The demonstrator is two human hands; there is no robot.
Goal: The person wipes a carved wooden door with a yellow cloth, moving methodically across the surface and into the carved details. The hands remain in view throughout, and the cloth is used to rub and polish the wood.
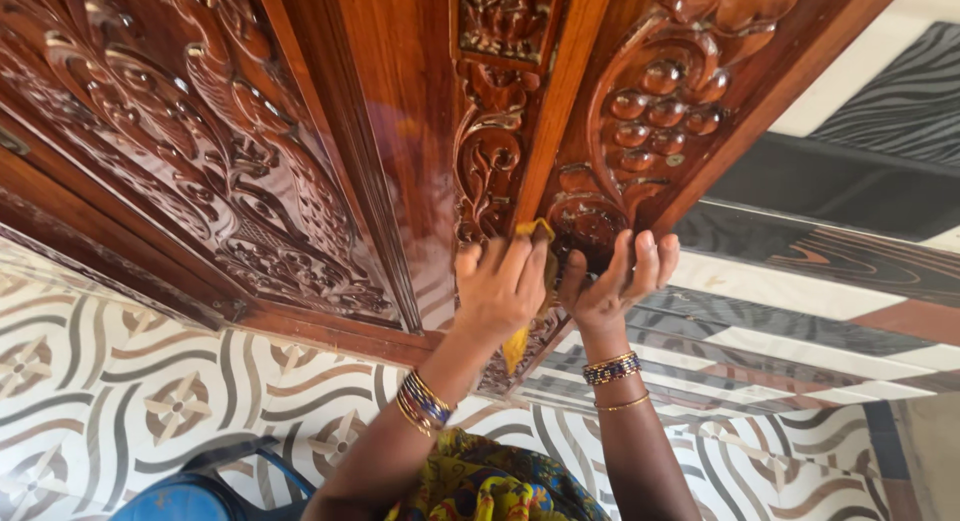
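Closest to me I see a bright patterned garment [495,486] and, off to the left of my arms, a blue object [185,501] on the patterned floor tiles [110,381]. My forearms rise from there, bangles on both wrists. My left hand [500,281] is clenched around a yellow cloth [530,281], pressing it against the carved wooden door [400,111]; one end of the cloth shows above my fingers, the other hangs below my palm. Just to its right, my right hand [615,276] lies released, fingers spread flat on the carving, touching the door's edge. Beyond both hands the glossy carved scrolls and grape cluster [665,106] run upward. Right of my right hand lies striped dark-and-light flooring [820,271].
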